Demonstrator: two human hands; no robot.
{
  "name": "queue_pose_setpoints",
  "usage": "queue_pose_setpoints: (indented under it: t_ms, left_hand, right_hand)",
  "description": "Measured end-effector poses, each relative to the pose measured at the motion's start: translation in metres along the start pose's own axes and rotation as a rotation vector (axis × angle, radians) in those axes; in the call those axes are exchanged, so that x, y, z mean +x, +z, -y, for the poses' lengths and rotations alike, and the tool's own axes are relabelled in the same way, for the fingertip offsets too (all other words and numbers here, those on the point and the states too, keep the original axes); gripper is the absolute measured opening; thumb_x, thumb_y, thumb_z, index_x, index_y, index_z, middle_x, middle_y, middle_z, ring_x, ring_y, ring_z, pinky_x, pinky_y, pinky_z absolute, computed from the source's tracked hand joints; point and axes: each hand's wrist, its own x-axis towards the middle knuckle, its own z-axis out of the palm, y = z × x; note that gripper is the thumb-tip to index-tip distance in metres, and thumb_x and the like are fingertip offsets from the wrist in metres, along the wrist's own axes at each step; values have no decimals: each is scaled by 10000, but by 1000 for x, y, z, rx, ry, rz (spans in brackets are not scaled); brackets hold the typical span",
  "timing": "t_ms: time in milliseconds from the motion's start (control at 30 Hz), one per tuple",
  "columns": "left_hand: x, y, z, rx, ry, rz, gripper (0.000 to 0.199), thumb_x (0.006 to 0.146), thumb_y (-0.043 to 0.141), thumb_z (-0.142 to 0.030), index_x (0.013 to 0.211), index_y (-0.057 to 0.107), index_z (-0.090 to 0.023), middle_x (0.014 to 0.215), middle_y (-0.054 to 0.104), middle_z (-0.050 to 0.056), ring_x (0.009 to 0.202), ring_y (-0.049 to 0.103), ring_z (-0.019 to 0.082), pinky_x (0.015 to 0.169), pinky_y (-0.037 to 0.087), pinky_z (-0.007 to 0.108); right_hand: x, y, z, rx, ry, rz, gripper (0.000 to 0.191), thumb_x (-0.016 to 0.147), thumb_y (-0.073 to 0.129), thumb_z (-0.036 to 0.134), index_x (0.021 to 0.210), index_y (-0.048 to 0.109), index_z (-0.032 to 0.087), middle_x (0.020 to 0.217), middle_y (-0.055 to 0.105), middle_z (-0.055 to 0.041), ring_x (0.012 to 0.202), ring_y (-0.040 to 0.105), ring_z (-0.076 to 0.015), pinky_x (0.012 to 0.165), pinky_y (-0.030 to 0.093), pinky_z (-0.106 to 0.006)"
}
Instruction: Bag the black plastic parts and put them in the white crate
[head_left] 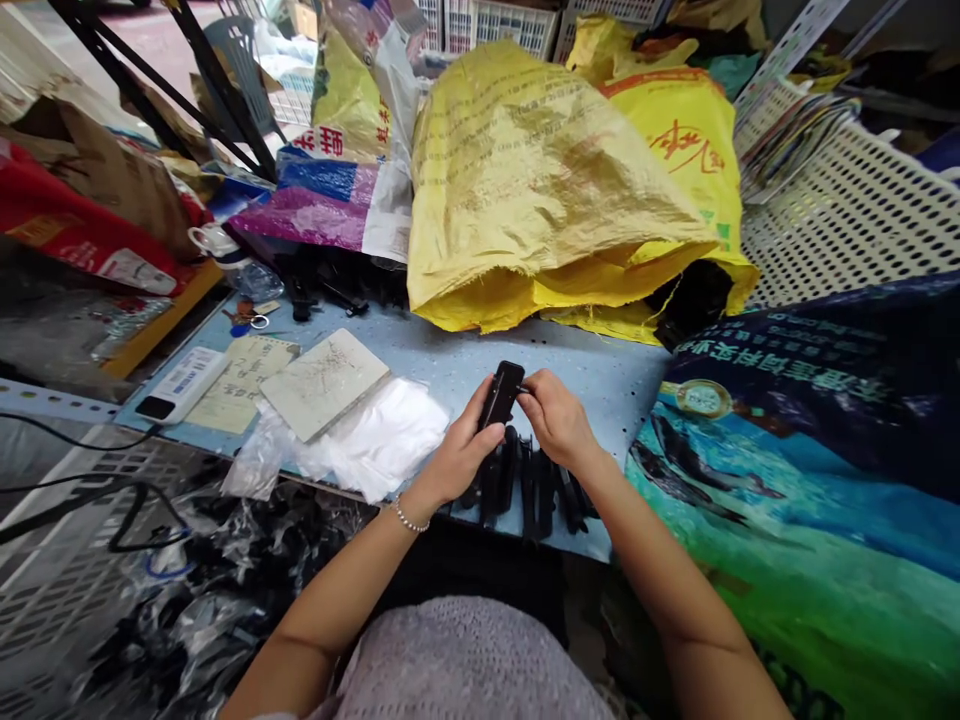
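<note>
Black part (501,392) over blue table's (619,372) near side, grasped by left hand (463,450) | right hand (556,415) pinches small dark bit (525,389) at its 3 o'clock, loose or attached can't tell | best brace left, keep right straight, no twist | table edge, black pieces (537,490) at 6 o'clock, tight; bare room 2 o'clock; yellow sack (540,180) blocks 12

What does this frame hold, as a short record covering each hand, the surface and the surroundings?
Left hand: holds a black part
Right hand: fingertips at that part's side; grip unclear
Below hands: more black pieces on a blue tabletop
Left of hands: worn pad partly on white plastic
Behind: yellow sack
</note>
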Motion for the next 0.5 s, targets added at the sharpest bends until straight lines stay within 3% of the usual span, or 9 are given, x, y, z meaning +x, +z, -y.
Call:
queue_pose_setpoints:
  t_ms: [67,133,233,300,400,500]
  left_hand:
    - [-7,0,0,-2,-11,-2,697,915,526,-487,1524,254,-283,1206,610,86,861,626,210,811,534,374]
    - [-11,-2,2,29,12,-50,710,906,544,-485,1519,259,-272,1159,613,88,831,618,198,765,541,347]
    - [-12,-10,5,42,14,-141,697,910,533,-490,1511,258,-269,1129,602,87,793,604,174,705,536,311]
    - [-12,-16,6,10,-3,-187,672,924,505,-494,1504,254,-265,1079,603,78,757,593,157,671,524,291]
    - [-12,-21,4,-44,-20,-197,651,926,498,-494,1490,270,-260,1047,599,72,731,583,141,643,512,267]
    - [-15,-16,3,-53,-11,-172,645,927,485,-500,1484,283,-248,1050,601,78,718,581,135,641,510,266]
  right_hand:
    - [4,7,-3,93,26,2,367,973,378,518,832,544,223,794,549,-55,774,530,-210,753,433,-349]
    - [6,16,-3,319,163,27,415,977,350,549,757,494,228,693,498,-13,647,491,-170,643,421,-307]
    - [-3,27,3,559,348,183,461,979,316,580,752,498,222,635,482,12,561,465,-144,552,390,-277]
    - [-19,29,12,493,334,305,441,977,352,567,786,541,217,670,523,4,607,497,-151,592,397,-282]
    - [-46,31,25,302,244,352,328,965,449,509,855,573,226,803,582,-13,735,529,-169,692,398,-300]
    - [-64,42,32,403,309,364,335,952,468,507,795,542,221,770,567,-7,700,510,-156,648,390,-284]
